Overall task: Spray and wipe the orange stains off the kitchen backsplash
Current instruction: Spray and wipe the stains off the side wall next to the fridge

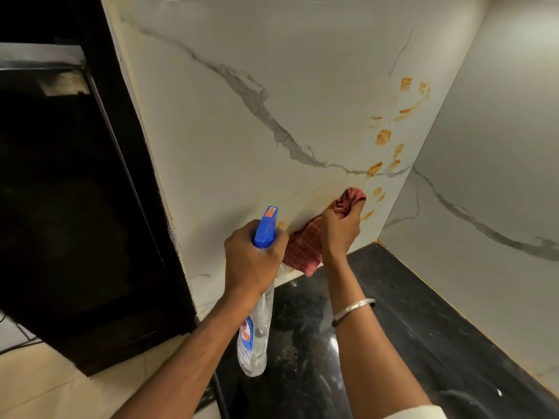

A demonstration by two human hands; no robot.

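The white marble backsplash (pixel 242 122) carries several orange stains (pixel 383 137) in a column near its right corner, and a faint orange smear low down beside the cloth. My right hand (pixel 340 229) grips a red checked cloth (pixel 304 249) and presses its bunched end against the wall just left of the lowest stains. My left hand (pixel 252 258) holds a clear spray bottle (pixel 257 331) by the neck, its blue nozzle (pixel 266 226) pointing up toward the wall.
A black countertop (pixel 408 328) runs below the backsplash into the corner with a second marble wall (pixel 499 176) on the right. A tall dark appliance (pixel 75 207) stands close on the left. A cable lies by the counter's left edge.
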